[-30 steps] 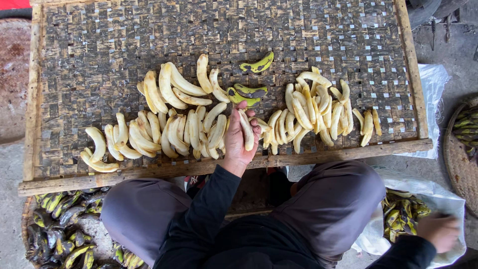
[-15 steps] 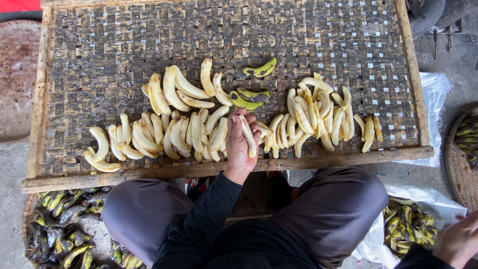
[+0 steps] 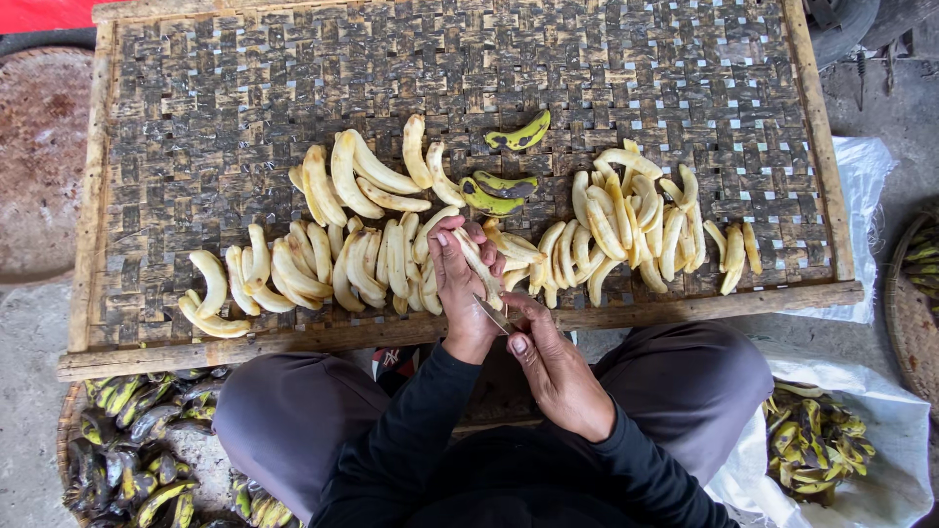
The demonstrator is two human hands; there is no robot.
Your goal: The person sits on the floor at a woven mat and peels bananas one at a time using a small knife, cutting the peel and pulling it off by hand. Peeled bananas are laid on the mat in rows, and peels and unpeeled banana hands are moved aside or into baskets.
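White plastic bag [image 3: 861,430] of peels by your right knee, another white bag [image 3: 866,176] beyond the tray's right edge

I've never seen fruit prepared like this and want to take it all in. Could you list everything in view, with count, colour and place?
woven drying tray: one, dark weave with pale wooden frame, fills the upper view
peeled bananas: dozens, pale yellow, in a band across the tray's near half
unpeeled bananas: three, green-yellow, mid-tray
banana peels: a heap, green-black, lower left
white bag: one, holding yellow-green peels or bananas, lower right
basket edge: one, brown, far right
small knife: one, metal blade, between the hands
left hand: holds a peeled banana
right hand: grips the knife
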